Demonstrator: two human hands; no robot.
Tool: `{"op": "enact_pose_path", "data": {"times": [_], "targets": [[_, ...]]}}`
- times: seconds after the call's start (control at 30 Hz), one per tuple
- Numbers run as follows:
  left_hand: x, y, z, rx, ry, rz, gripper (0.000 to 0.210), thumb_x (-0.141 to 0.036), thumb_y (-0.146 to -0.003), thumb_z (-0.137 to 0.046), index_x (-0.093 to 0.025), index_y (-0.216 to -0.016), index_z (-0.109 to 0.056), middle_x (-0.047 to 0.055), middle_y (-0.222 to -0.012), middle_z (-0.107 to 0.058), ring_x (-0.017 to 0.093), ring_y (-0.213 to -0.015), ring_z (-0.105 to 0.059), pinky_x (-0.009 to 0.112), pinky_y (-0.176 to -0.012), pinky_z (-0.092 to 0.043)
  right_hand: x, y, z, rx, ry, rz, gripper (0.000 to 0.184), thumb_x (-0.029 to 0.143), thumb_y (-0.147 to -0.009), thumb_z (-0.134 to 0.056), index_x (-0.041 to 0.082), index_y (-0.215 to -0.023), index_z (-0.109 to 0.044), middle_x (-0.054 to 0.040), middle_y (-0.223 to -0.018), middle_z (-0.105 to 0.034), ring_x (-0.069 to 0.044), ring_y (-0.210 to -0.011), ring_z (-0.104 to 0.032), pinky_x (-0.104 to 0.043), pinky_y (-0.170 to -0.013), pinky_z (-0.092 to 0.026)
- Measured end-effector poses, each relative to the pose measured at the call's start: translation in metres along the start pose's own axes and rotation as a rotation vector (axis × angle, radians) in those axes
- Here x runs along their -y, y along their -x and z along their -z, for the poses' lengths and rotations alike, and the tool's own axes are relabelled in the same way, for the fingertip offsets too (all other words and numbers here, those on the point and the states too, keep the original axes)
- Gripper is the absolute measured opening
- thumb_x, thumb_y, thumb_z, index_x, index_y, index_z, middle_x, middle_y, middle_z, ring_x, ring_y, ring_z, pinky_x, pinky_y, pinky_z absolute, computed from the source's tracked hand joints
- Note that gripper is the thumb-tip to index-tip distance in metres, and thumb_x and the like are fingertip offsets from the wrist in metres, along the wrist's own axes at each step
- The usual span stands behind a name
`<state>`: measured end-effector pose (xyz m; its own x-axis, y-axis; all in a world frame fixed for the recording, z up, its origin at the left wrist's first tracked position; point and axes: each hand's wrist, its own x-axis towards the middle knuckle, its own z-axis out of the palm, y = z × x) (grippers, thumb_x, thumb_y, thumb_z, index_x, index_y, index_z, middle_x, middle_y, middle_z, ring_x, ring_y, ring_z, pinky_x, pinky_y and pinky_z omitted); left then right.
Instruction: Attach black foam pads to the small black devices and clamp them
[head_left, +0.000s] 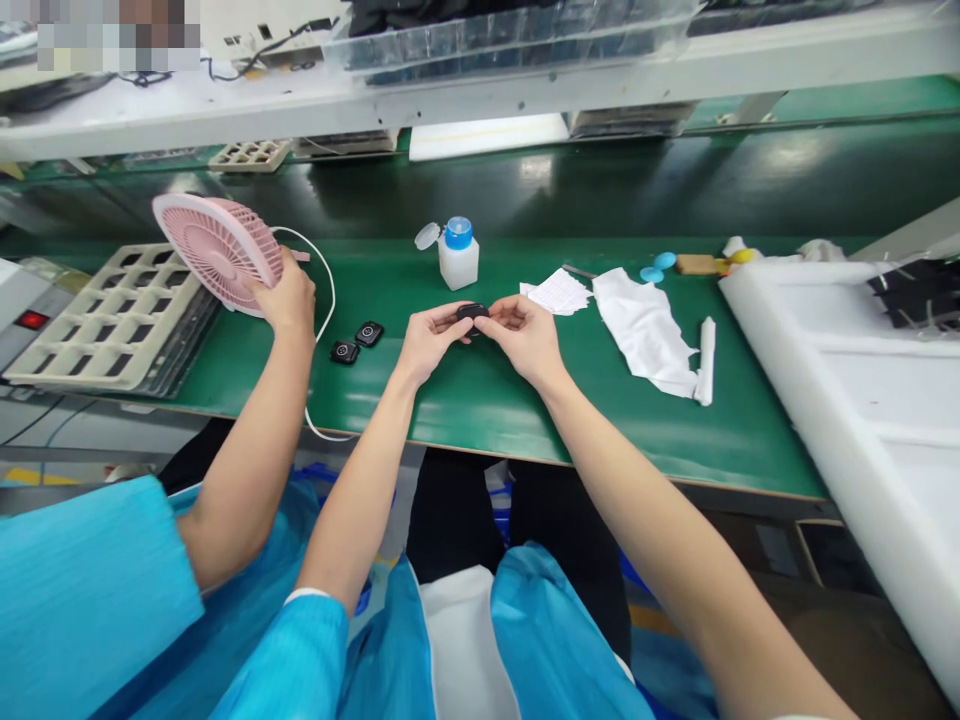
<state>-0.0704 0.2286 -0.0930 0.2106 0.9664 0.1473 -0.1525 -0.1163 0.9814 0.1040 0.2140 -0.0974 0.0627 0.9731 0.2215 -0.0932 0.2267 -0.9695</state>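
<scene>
Between my two hands is a small black watch body [472,312], held just above the green bench top. My left hand [426,345] pinches its left side, and my right hand [529,338] grips its right side with thumb and fingers. Its face is not clear to see. To the left lie two similar black smartwatch bodies [369,333] with lit dials. Behind my hands stands a white dispenser bottle [459,262] with a blue top and its clear lid flipped back. White paper slips [561,293] and a white cloth [645,330] lie to the right.
At left, a co-worker's hand [289,295] holds a pink fan [221,250] with a white cable. Beyond it sits a stack of cream slotted trays [97,330]. A white foam box [780,370] borders the right. Blue discs [652,274] lie near a wood-handled brush [697,264].
</scene>
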Motion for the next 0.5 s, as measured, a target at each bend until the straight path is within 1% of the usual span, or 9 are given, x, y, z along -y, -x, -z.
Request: {"op": "enact_pose_path", "data": {"times": [0.3,0.5], "targets": [[0.001,-0.0003,0.0005,0.011,0.008,-0.001,0.048,-0.043,-0.072,-0.091,-0.015,-0.11,-0.081,0.013,-0.109,-0.08,0.026,-0.091,-0.075,0.034,-0.072,-0.06,0.0003,-0.001,0.0011,0.014,-0.019,-0.023,0.035,0.044,-0.069,-0.089,0.021,-0.083,-0.066,-0.0009,-0.08,-0.07,-0.017,-0.072,-0.065,-0.032,-0.069,-0.053],[-0.0007,0.001,-0.0009,-0.02,0.021,0.013,0.049,-0.044,-0.07,-0.092,-0.014,-0.107,-0.081,0.013,-0.104,-0.081,0.027,-0.087,-0.076,0.035,-0.069,-0.062,-0.0017,-0.0024,0.001,0.019,-0.031,-0.02,0.036,0.043,-0.069,-0.089,0.022,-0.087,-0.065,-0.0001,-0.081,-0.068,-0.017,-0.072,-0.064,-0.032,-0.07,-0.053]]}}
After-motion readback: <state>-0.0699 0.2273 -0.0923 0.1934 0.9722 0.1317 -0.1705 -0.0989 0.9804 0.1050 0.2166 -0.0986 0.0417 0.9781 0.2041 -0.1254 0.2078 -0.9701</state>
